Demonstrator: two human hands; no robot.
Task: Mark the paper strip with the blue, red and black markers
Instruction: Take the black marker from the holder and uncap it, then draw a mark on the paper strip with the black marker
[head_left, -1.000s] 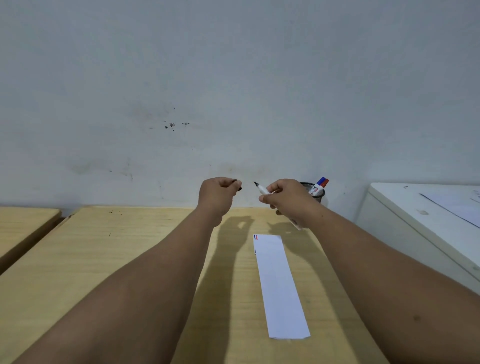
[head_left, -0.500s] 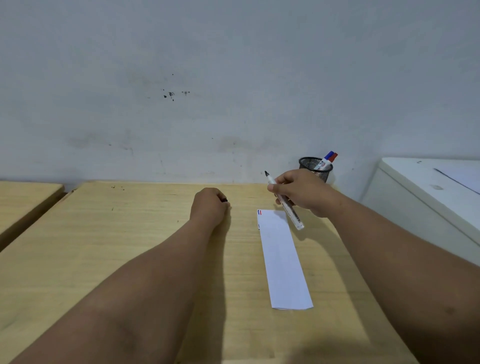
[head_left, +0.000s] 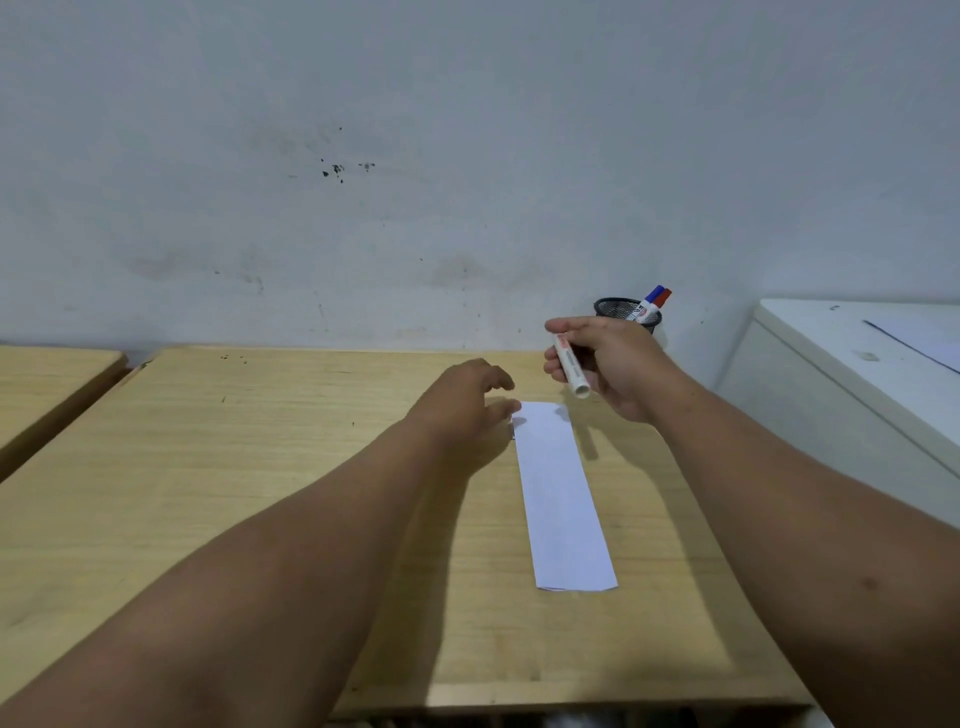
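The white paper strip (head_left: 561, 493) lies lengthwise on the wooden table (head_left: 260, 467). My left hand (head_left: 467, 400) rests at the strip's far left corner with fingers loosely spread and the thumb touching the paper; I see nothing in it, and it covers the corner. Just above the strip's far end, my right hand (head_left: 608, 364) grips the black marker (head_left: 571, 366) by its white barrel. The blunt rear end points toward me and the tip is hidden behind the fingers. The blue and red markers (head_left: 655, 299) stand in a black mesh cup (head_left: 618, 310) by the wall.
A white cabinet (head_left: 857, 389) stands close against the table's right side. A second wooden table (head_left: 41, 384) sits to the left across a narrow gap. The wall runs directly behind the table, and the near table edge is at the bottom.
My left hand has opened from a fist and moved right onto the strip's corner. My right hand has turned the marker so its tip points away, lower over the strip.
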